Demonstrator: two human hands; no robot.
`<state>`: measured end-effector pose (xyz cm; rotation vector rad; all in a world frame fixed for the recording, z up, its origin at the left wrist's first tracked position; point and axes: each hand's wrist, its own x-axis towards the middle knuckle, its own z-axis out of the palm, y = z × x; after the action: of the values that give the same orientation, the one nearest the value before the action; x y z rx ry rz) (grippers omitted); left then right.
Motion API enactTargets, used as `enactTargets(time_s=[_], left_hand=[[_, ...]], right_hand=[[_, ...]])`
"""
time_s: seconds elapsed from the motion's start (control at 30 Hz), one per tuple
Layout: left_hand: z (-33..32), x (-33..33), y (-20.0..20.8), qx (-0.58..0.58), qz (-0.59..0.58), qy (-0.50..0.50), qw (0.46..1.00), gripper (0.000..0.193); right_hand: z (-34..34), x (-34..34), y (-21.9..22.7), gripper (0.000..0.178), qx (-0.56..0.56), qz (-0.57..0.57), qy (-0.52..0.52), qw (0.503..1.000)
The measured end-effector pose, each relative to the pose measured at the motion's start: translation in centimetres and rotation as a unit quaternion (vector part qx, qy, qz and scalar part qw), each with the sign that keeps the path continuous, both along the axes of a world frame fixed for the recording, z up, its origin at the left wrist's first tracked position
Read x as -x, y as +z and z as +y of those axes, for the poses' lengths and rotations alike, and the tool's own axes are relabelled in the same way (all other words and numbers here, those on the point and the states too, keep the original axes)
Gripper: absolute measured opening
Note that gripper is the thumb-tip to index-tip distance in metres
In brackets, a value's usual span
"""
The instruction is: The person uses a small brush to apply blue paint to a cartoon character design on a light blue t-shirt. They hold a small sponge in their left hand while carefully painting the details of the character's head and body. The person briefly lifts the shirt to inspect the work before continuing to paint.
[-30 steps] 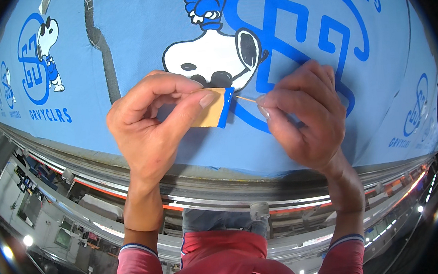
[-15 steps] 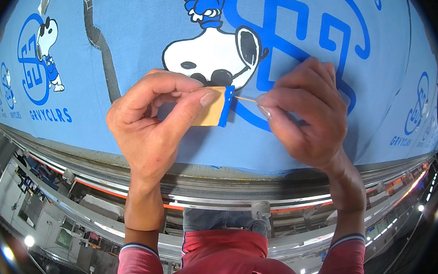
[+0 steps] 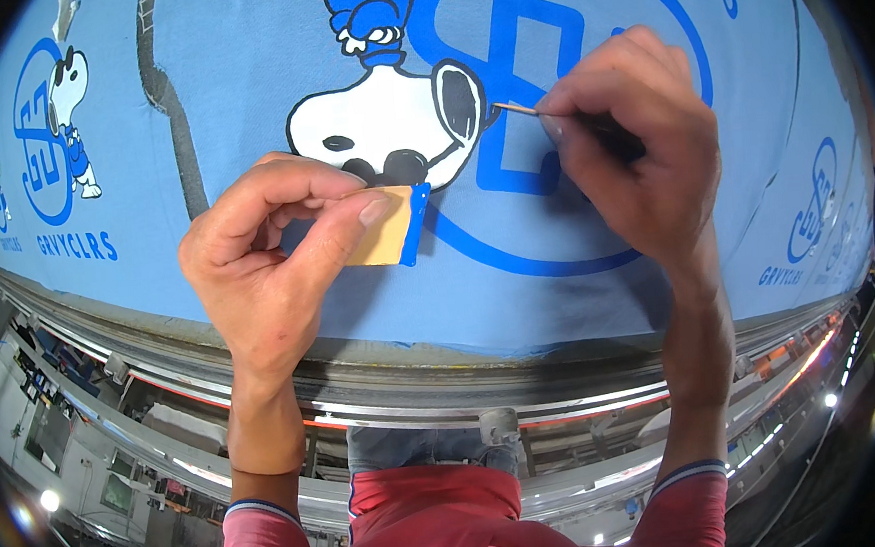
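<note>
Between thumb and fingers, my left hand point(image 3: 266, 254) pinches a small tan card point(image 3: 387, 231) whose right edge is coated with blue paint point(image 3: 416, 225). The card hovers just below the printed cartoon dog's head point(image 3: 388, 126). My right hand point(image 3: 640, 141) is closed on a thin wooden stick point(image 3: 518, 109). The stick's dark tip is at the outer edge of the dog's black ear point(image 3: 460, 104), over the blue printed logo; whether it touches the cloth I cannot tell. Light blue fabric point(image 3: 239, 135) lies spread under both hands.
Another printed dog and logo point(image 3: 53, 132) are on the fabric at the left, with a dark grey strip point(image 3: 176, 129) between the prints. A metal rail point(image 3: 406, 412) runs along the table's near edge, with a clamp-like block point(image 3: 499, 426) on it.
My right hand has moved the stick up and away from the card's blue edge to the dog's ear. The left hand still holds the card, and the whole view has shifted slightly.
</note>
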<state>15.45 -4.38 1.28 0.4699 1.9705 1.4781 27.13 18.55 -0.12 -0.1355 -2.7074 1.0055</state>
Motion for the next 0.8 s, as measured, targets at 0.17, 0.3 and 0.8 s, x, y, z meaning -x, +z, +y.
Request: enactTargets(time_s=[0.17,0.3,0.8], left_hand=[[0.07,0.01,0.10,0.002,-0.005,0.002,1.000,0.014],[0.06,0.01,0.09,-0.002,-0.001,0.001,1.000,0.013],[0.02,0.05,-0.04,-0.008,0.002,0.002,1.000,0.014]], right_hand=[[-0.13,-0.01,0.22,0.012,-0.009,-0.024,-0.004,1.000],[-0.17,-0.03,0.23,0.012,-0.012,-0.027,-0.005,1.000],[-0.21,0.10,0.14,0.012,-0.026,-0.025,-0.006,0.999]])
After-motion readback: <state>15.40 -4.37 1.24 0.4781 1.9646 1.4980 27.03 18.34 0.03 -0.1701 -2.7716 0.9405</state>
